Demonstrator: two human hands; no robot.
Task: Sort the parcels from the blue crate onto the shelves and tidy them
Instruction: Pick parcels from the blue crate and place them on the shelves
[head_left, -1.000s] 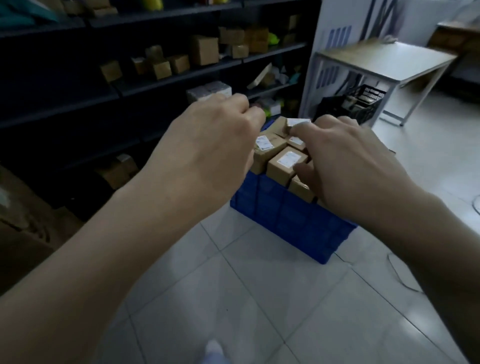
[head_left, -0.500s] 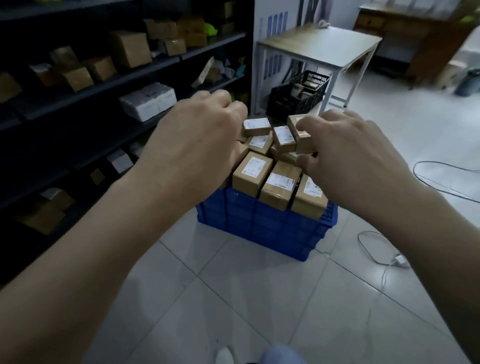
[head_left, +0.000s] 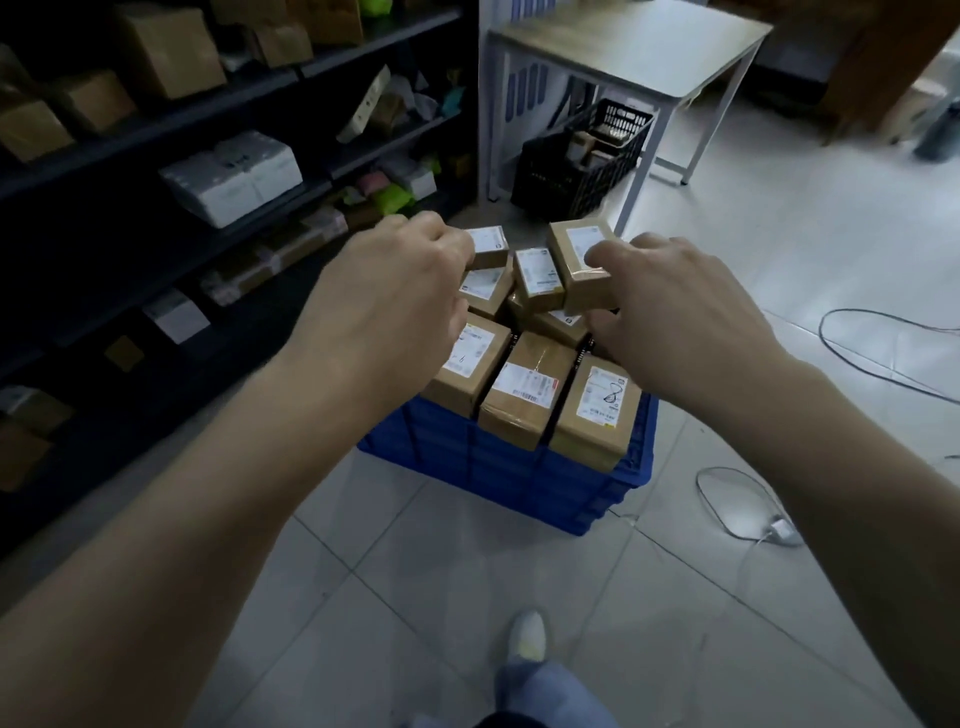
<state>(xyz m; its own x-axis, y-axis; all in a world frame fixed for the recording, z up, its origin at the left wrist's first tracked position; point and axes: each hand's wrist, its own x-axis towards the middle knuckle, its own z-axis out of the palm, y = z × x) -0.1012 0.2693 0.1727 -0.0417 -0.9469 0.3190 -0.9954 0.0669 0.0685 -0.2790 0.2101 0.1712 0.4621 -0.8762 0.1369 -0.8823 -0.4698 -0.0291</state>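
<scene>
one parcel (head_left: 574, 260) in right hand (head_left: 691, 317), blue crate (head_left: 519, 473)

- Tiled floor (head_left: 415, 597): blue crate (head_left: 519, 478) at centre, black basket (head_left: 571, 171) at 1 o'clock, white cable (head_left: 727, 499) at 3 o'clock.
- Shelves (head_left: 156, 137) at 10 o'clock: brown boxes (head_left: 171, 52), white packs (head_left: 234, 176).

Brown parcels (head_left: 524, 392) with white labels fill a blue crate (head_left: 498, 467).

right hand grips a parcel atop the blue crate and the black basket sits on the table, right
No: the right hand grips a parcel atop the blue crate, but the black basket sits under the table, on the floor, per the head view.
</scene>
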